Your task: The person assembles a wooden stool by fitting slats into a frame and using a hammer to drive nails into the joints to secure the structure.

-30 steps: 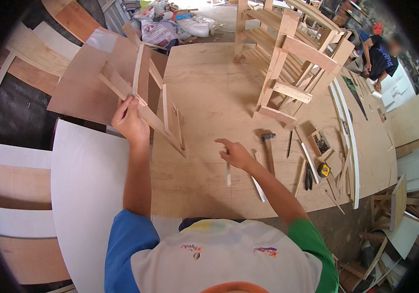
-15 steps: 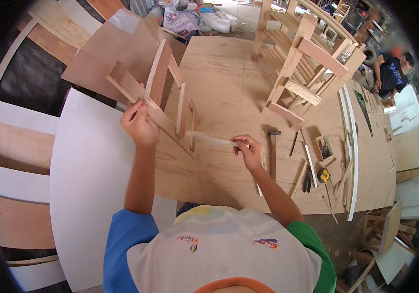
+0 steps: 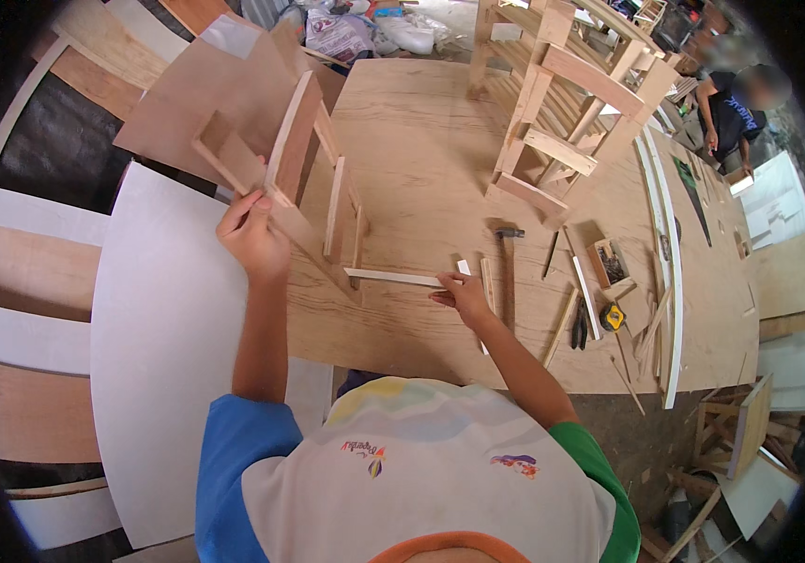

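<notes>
Gripping the wooden frame (image 3: 304,188), the left hand (image 3: 254,235) steadied it; the right hand (image 3: 463,296) pinched a thin slat (image 3: 393,278), which could slip off-line.

Pale wood all over, bright sleeves

We grip a light tan frame (image 3: 299,178) and a paler slat (image 3: 393,277); right of the slat lie a dark-headed hammer (image 3: 508,258) and a yellow tape (image 3: 613,317); our sleeves are blue and green.
</notes>
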Action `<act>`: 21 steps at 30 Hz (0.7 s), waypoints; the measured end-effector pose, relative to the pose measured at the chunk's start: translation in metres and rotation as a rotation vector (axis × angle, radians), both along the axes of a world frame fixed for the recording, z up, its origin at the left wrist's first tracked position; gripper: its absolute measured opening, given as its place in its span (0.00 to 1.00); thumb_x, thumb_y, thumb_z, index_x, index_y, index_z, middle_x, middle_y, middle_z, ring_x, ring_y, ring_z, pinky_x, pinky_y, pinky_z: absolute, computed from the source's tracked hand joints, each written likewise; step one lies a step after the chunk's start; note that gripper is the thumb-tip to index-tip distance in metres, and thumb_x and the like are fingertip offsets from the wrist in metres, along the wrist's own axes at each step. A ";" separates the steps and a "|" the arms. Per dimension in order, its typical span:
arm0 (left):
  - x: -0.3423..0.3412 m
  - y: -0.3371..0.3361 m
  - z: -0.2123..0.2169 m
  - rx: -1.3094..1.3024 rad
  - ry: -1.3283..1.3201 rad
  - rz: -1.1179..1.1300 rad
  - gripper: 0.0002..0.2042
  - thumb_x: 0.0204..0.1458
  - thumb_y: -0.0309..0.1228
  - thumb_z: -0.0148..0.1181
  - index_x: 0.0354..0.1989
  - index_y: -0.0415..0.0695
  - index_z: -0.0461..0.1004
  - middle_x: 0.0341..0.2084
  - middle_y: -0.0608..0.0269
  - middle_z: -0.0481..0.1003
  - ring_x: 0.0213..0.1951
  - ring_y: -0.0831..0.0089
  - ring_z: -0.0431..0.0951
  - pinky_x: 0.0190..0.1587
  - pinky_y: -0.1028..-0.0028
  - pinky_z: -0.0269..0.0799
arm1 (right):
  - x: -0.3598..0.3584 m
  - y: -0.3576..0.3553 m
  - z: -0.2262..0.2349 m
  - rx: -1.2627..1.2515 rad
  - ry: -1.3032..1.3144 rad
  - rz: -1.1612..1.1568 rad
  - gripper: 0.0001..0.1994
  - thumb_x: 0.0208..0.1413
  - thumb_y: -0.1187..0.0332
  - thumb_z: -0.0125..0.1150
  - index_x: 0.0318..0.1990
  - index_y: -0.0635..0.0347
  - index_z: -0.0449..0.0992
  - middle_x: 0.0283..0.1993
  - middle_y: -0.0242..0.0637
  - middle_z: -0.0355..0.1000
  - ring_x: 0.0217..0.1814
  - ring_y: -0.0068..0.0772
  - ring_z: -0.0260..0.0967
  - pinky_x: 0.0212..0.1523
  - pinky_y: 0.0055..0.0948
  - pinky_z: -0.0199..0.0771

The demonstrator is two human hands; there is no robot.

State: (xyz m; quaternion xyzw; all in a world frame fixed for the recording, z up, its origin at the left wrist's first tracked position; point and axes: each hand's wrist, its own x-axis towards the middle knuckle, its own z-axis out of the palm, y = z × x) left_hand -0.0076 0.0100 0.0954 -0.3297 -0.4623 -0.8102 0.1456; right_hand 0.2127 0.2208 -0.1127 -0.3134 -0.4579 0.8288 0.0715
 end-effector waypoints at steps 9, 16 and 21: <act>0.042 -0.019 0.003 -0.026 -0.059 0.086 0.11 0.54 0.20 0.46 0.40 0.21 0.68 0.50 0.39 0.68 0.52 0.55 0.71 0.56 0.60 0.68 | 0.053 0.005 -0.019 0.148 -0.160 0.421 0.16 0.53 0.65 0.62 0.45 0.68 0.72 0.35 0.41 0.75 0.30 0.27 0.73 0.33 0.25 0.76; 0.048 -0.031 0.012 0.036 -0.052 0.035 0.14 0.54 0.23 0.50 0.44 0.21 0.66 0.52 0.38 0.66 0.51 0.52 0.72 0.55 0.55 0.70 | 0.083 -0.009 -0.047 0.082 -0.101 0.658 0.14 0.56 0.68 0.59 0.46 0.68 0.70 0.37 0.42 0.75 0.33 0.28 0.73 0.37 0.27 0.75; 0.047 -0.040 0.013 0.042 -0.060 -0.035 0.15 0.55 0.23 0.50 0.46 0.21 0.65 0.52 0.38 0.66 0.51 0.52 0.71 0.55 0.54 0.70 | 0.104 -0.029 -0.055 0.076 -0.100 0.560 0.12 0.56 0.70 0.57 0.45 0.68 0.70 0.33 0.41 0.73 0.31 0.29 0.72 0.36 0.26 0.75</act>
